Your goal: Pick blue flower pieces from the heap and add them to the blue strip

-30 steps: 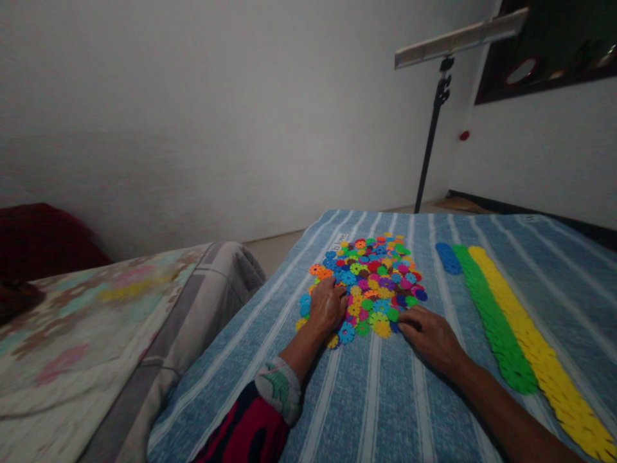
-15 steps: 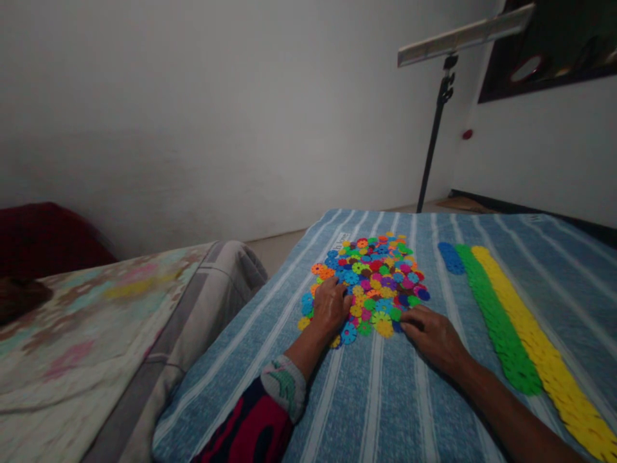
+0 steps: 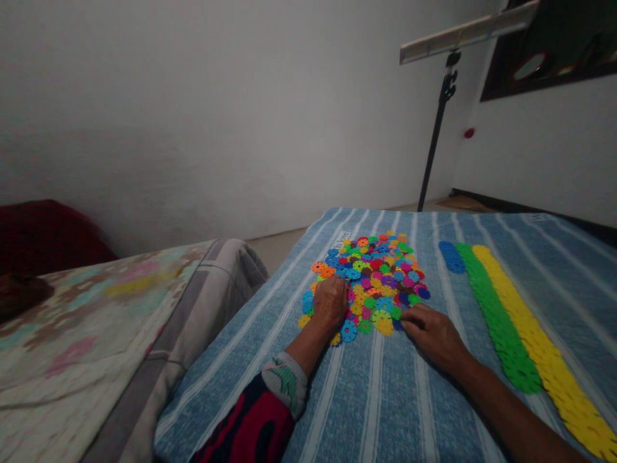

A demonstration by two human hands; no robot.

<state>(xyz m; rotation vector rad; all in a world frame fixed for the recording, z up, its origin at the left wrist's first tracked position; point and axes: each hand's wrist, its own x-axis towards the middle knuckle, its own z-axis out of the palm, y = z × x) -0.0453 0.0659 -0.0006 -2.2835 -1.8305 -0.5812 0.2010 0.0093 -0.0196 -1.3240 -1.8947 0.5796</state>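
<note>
Multicoloured notched plastic discs (image 3: 380, 301) lie in a loose pile on a blue striped cloth (image 3: 250, 386). My left hand (image 3: 330, 299) rests on the left side of this pile, fingers curled down and together among the discs; what they grip, if anything, is hidden. Beside the pile's lower right edge, my right hand (image 3: 430, 331) is closed with thumb and forefinger together. Its fingertips are close to a dark blue disc and a green one, and I cannot make out what is in them.
Right of the pile lie overlapping rows of discs: a short blue row (image 3: 452, 257), a long green row (image 3: 499, 321) and a longer yellow row (image 3: 544, 347). A bed with a floral cover (image 3: 120, 308) is at left. Behind the cloth stands a lamp pole (image 3: 434, 141).
My left hand's fingers have drawn in slightly, and the thumb no longer shows apart from them. The right hand stays almost where it was. The view has shifted a little.
</note>
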